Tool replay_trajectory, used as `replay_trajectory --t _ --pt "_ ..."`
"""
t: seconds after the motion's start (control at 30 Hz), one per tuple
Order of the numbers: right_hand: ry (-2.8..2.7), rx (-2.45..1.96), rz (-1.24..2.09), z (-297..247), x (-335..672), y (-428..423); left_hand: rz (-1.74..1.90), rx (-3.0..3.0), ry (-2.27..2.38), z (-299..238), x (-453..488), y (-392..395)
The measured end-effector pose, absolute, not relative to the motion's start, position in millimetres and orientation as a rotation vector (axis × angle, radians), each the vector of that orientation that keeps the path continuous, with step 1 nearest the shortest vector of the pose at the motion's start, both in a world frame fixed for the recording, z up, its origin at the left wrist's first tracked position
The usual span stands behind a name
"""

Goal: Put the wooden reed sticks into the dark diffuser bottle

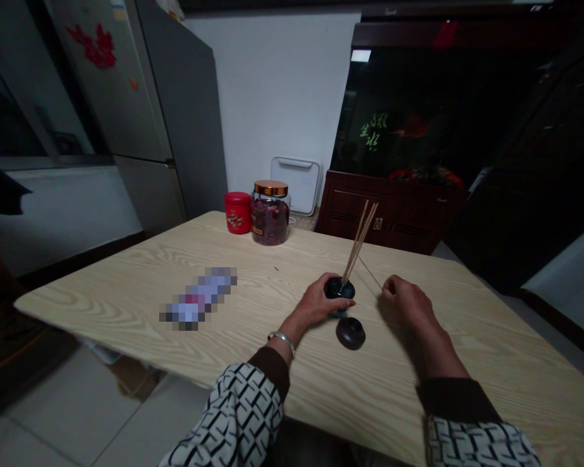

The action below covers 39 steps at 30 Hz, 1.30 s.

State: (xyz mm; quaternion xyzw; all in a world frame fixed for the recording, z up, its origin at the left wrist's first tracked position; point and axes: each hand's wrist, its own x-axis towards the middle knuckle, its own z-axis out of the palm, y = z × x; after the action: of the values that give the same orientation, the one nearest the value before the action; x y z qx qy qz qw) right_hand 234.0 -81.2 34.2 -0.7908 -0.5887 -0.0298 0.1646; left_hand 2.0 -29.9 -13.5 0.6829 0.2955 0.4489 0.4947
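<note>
My left hand (320, 299) is wrapped round a small dark glass bottle (338, 288) standing on the table, its thumb across the near side. Several thin reed sticks (357, 243) rise from the bottle's neck, leaning slightly right. My right hand (409, 299), to the right of the bottle, pinches one end of a single thin stick (370, 272). This stick slants up and left toward the reeds; whether it touches them I cannot tell. Just in front of the bottle lies a dark, round, domed piece (350, 333), apart from both hands.
The light wooden table (253, 337) bears a blurred-out flat item (199, 298) at left. Toward the back stand a red canister (238, 213) and a large jar (270, 217) with a copper-coloured lid. A tiny dark bit (276, 268) lies mid-table.
</note>
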Motion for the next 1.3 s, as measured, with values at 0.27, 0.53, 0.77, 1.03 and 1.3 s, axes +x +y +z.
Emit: replay_trajectory --t 0.27,0.53,0.77,1.03,1.3 --pt "-0.933 -1.156 0.642 60.7 223.7 -80.8 1.090 1.671 0.721 -12.8 1.4 -29.6" --pt "-0.871 -0.822 0.453 99.0 182.0 -84.8 1.071 1.661 0.717 -11.9 1.0 -29.4" --pt "-0.966 -0.883 0.374 96.2 172.0 -72.4 1.069 1.632 0.684 -15.6 3.5 -26.9" --pt "-1.200 -1.017 0.459 85.6 161.6 -68.3 1.074 1.654 0.704 -16.0 3.8 -27.3" --pt "-1.396 -1.212 0.451 62.7 159.9 -62.7 1.080 1.671 0.699 -15.6 3.4 -26.9"
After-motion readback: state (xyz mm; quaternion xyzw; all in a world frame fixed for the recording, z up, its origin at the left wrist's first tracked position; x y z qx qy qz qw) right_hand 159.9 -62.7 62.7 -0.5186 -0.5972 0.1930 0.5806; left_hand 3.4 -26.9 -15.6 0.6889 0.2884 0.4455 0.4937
